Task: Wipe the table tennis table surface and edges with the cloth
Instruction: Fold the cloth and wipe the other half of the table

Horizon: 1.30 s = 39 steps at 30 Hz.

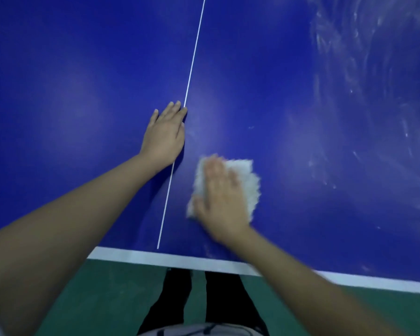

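The blue table tennis table (83, 93) fills most of the view, with a thin white centre line (190, 73) and a white band along its near edge (155, 257). A white fluffy cloth (246, 180) lies flat on the surface just right of the centre line. My right hand (222, 202) presses on the cloth with straight, spread fingers and looks motion-blurred. My left hand (164, 135) rests flat on the table beside the centre line, fingers straight. White dusty smears (364, 81) cover the table's right side.
Green floor (112, 299) lies below the table's near edge. My dark-trousered legs (204, 301) stand close against that edge. The table's left half looks smooth and unmarked.
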Each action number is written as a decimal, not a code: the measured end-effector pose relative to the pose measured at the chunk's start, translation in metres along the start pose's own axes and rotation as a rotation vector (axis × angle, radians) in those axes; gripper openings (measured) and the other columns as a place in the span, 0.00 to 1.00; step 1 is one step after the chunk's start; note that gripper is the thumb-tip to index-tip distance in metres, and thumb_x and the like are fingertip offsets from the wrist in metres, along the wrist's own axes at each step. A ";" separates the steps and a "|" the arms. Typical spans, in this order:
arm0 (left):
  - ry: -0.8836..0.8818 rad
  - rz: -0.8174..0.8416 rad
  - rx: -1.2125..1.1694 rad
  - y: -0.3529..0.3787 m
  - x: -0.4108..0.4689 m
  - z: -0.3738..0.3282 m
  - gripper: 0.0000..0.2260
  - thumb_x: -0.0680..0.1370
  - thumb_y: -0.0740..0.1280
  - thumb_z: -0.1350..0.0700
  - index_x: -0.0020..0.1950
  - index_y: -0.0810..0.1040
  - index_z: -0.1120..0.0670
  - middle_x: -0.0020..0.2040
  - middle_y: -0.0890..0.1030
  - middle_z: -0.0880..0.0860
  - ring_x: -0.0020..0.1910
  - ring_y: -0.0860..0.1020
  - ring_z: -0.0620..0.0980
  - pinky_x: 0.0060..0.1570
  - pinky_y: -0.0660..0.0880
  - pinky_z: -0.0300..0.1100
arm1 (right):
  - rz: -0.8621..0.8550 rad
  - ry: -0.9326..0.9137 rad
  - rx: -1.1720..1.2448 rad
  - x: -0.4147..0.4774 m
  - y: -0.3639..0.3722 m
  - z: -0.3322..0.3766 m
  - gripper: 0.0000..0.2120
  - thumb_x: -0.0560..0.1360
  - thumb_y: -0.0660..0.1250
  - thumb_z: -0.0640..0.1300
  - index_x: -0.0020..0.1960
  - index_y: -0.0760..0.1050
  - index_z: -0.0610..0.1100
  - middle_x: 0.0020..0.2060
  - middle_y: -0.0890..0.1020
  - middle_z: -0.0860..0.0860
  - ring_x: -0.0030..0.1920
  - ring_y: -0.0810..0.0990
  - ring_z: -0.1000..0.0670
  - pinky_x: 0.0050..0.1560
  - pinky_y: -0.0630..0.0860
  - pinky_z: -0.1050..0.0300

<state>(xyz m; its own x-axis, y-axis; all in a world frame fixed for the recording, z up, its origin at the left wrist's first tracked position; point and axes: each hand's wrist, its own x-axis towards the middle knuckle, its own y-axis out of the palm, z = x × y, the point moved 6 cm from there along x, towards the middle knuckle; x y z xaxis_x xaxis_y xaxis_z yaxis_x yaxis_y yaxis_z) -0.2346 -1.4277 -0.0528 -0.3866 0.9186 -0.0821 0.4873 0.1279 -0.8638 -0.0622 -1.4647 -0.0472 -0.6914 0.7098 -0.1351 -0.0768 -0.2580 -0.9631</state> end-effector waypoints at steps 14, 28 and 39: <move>0.093 -0.080 0.097 0.007 -0.021 0.003 0.20 0.82 0.51 0.59 0.75 0.60 0.59 0.76 0.59 0.55 0.76 0.54 0.50 0.74 0.45 0.49 | -0.040 0.411 -0.025 -0.141 -0.014 -0.131 0.32 0.75 0.47 0.55 0.75 0.55 0.40 0.74 0.55 0.47 0.75 0.55 0.48 0.74 0.48 0.52; 0.093 -0.073 0.092 0.007 -0.021 0.001 0.20 0.82 0.51 0.60 0.75 0.60 0.59 0.76 0.59 0.56 0.76 0.53 0.50 0.74 0.43 0.47 | 0.120 -0.477 -0.024 -0.062 0.046 0.130 0.28 0.76 0.60 0.52 0.71 0.65 0.39 0.68 0.72 0.45 0.70 0.65 0.45 0.72 0.55 0.49; 0.087 -0.089 0.160 0.008 -0.024 -0.004 0.21 0.82 0.49 0.55 0.75 0.60 0.58 0.76 0.60 0.56 0.76 0.54 0.51 0.74 0.46 0.50 | -0.193 0.664 -0.004 -0.038 -0.043 -0.199 0.30 0.80 0.53 0.48 0.77 0.47 0.40 0.77 0.53 0.44 0.76 0.49 0.47 0.75 0.45 0.50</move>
<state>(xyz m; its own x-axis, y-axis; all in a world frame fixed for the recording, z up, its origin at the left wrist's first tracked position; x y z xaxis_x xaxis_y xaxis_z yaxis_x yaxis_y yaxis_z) -0.2183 -1.4471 -0.0562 -0.3503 0.9360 0.0354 0.3213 0.1556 -0.9341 0.1105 -1.3506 -0.0468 -0.0793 0.9941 -0.0735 -0.1506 -0.0849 -0.9849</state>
